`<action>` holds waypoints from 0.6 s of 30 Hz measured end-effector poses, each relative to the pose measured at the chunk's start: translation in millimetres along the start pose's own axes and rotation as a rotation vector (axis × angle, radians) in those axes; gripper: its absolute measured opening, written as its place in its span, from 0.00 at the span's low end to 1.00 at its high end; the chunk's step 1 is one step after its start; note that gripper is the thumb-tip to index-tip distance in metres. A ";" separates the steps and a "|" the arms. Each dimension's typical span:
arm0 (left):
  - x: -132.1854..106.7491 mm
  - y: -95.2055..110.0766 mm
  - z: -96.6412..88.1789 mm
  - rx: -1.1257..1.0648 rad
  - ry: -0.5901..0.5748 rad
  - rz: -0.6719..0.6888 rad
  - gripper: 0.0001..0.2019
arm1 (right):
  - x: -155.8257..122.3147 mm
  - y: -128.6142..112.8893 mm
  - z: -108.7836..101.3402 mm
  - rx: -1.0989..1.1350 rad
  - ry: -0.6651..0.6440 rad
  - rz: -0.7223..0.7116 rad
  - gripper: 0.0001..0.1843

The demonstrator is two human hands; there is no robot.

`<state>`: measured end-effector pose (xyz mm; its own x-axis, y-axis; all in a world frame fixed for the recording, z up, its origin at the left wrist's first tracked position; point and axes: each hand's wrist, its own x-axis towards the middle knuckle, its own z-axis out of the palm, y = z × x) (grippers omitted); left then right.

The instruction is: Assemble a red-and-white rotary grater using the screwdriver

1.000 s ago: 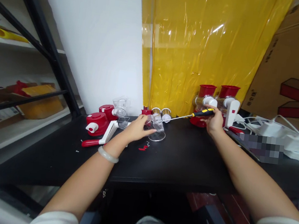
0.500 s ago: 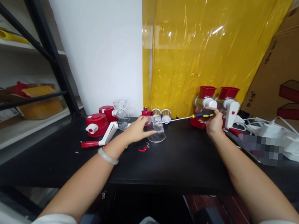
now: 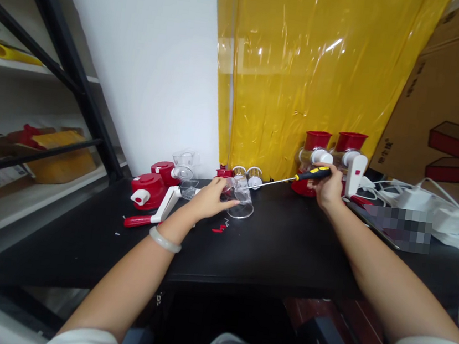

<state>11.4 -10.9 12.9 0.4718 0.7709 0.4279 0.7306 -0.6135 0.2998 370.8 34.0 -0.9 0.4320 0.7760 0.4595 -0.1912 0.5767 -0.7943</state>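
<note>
Left hand (image 3: 210, 199) wrapped round a clear grater housing (image 3: 241, 196), frame centre; right hand (image 3: 330, 190) closed on a screwdriver (image 3: 313, 174), tip at the housing, exact contact too small to tell. Right of centre, two rotary graters (image 3: 318, 142) look assembled; left, red bases (image 3: 149, 190) and crank handle (image 3: 165, 206) seem unjoined, fitting left.

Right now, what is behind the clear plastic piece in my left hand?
Behind the clear plastic piece, two silvery drums with white rims and a red part show, with the yellow sheet farther back. What lies directly behind your left hand is covered.
</note>
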 end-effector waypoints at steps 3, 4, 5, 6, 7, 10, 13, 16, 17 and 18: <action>-0.1 0.7 -0.5 -0.005 -0.008 -0.002 0.25 | -1.8 -3.5 0.6 0.027 0.026 0.040 0.20; -0.2 0.6 -0.5 -0.005 -0.008 -0.005 0.25 | -2.1 -3.8 0.8 0.028 0.025 0.046 0.19; -0.3 0.5 -0.5 -0.005 -0.008 -0.005 0.25 | -2.2 -3.6 0.9 0.027 0.025 0.048 0.19; -0.5 0.2 -0.3 -0.006 -0.006 -0.004 0.26 | -2.0 -3.0 1.0 0.022 0.027 0.047 0.19; -0.6 0.0 -0.2 -0.008 -0.004 -0.001 0.26 | -1.7 -2.1 1.0 0.015 0.032 0.040 0.20; -1.1 -0.2 0.2 -0.011 -0.001 0.001 0.26 | -0.4 1.6 1.2 -0.018 0.058 -0.016 0.22; -1.8 0.5 0.2 -0.009 0.009 -0.005 0.24 | 0.2 4.5 1.1 -0.046 0.062 -0.065 0.20; -2.7 1.5 -0.2 0.000 0.014 -0.015 0.23 | -0.2 4.9 -0.1 -0.090 0.070 -0.066 0.21; -3.1 1.7 -0.4 0.005 0.015 -0.017 0.23 | -0.4 4.7 -0.7 -0.117 0.076 -0.066 0.21; -3.6 1.7 -0.6 0.009 0.014 -0.016 0.23 | -0.8 4.4 -1.4 -0.148 0.082 -0.065 0.22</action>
<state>10.6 -14.8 12.4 0.4531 0.7780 0.4353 0.7422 -0.5997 0.2992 370.9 35.6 -5.3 0.5108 0.7113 0.4829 -0.0311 0.5767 -0.8164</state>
